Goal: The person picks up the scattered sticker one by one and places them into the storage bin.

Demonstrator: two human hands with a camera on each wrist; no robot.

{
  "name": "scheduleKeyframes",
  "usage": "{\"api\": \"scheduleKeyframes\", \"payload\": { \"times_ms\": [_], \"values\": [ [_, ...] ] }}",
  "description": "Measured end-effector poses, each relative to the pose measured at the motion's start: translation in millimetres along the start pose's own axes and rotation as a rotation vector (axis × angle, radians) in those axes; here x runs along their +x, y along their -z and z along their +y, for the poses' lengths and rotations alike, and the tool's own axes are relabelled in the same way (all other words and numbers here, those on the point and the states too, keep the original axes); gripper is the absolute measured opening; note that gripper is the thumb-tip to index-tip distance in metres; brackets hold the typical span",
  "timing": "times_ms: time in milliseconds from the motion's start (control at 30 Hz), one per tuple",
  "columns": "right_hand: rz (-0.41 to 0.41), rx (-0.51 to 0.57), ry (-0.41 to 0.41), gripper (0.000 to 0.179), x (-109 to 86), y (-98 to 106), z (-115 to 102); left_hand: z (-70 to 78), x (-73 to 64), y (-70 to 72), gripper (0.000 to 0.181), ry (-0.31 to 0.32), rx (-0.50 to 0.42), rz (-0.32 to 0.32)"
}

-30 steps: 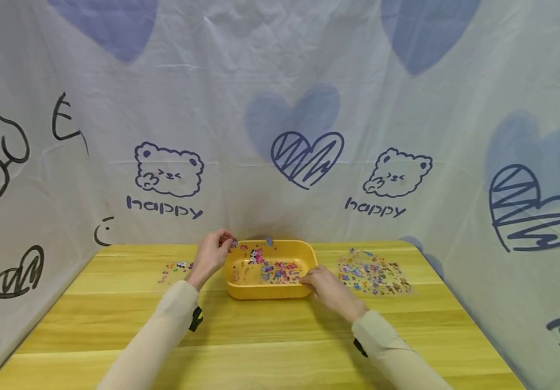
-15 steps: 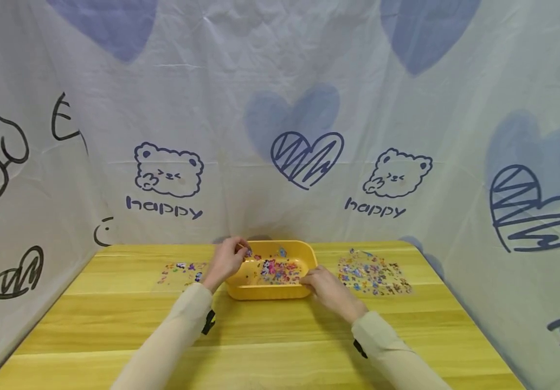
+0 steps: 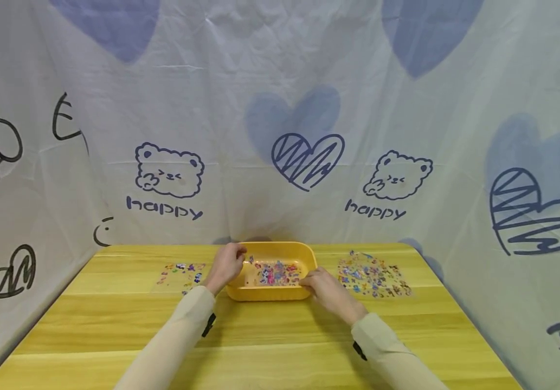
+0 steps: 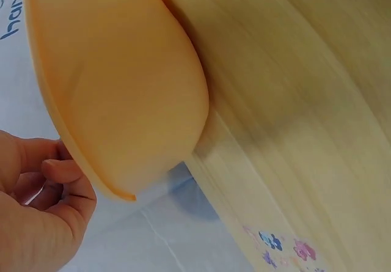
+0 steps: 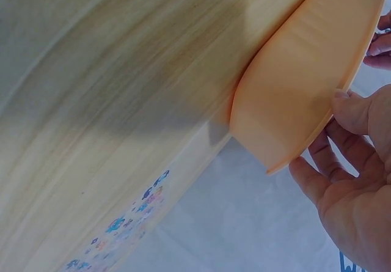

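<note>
A yellow plastic basin point(image 3: 270, 293) sits at the far middle of the table. Inside it lies a clear sticker sheet point(image 3: 280, 273) printed with small colourful figures. My left hand point(image 3: 226, 266) reaches over the basin's left rim, fingers curled by the sheet's upper left corner and seeming to pinch it; the fingertips are hidden behind the rim in the left wrist view. At the front right, my right hand point(image 3: 328, 292) grips the basin's rim, thumb outside and the other fingers curled over the far side, as the right wrist view point(image 5: 354, 162) shows.
Another clear sticker sheet point(image 3: 179, 275) lies on the table left of the basin. More sticker sheets point(image 3: 374, 275) spread to its right. A white curtain point(image 3: 240, 184) with hearts and bears hangs close behind the table's back edge.
My left hand has moved right and slightly down from outside the basin's left rim, bringing the sticker sheet down into the basin. The right hand has kept its grip in place.
</note>
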State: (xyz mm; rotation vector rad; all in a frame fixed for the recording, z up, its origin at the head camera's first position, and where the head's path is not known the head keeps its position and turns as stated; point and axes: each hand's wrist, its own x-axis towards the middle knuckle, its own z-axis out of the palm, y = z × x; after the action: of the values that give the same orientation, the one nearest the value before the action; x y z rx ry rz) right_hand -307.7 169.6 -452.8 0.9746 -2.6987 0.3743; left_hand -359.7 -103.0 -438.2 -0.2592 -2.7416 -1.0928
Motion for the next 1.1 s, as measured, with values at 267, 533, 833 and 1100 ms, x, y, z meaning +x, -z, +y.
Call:
{"api": "scheduleKeyframes", "payload": {
  "times_ms": [267,533,833,1100],
  "values": [
    [0.016,-0.019,0.009,0.020,0.6,-2,1,-2.5,-1.5,4.4,0.025,-0.007,-0.030,0.039],
    [0.022,-0.014,0.014,0.019,0.6,-2,0,-7.8,-3.8,12.1,0.024,-0.011,-0.052,0.065],
    [0.021,-0.014,0.016,0.021,0.3,-2,0,-20.8,-6.6,21.1,0.021,-0.009,-0.059,0.111],
    [0.025,-0.010,0.024,0.021,-0.5,-2,0,-27.4,-14.0,28.4,0.022,0.018,-0.068,0.104]
  ]
}}
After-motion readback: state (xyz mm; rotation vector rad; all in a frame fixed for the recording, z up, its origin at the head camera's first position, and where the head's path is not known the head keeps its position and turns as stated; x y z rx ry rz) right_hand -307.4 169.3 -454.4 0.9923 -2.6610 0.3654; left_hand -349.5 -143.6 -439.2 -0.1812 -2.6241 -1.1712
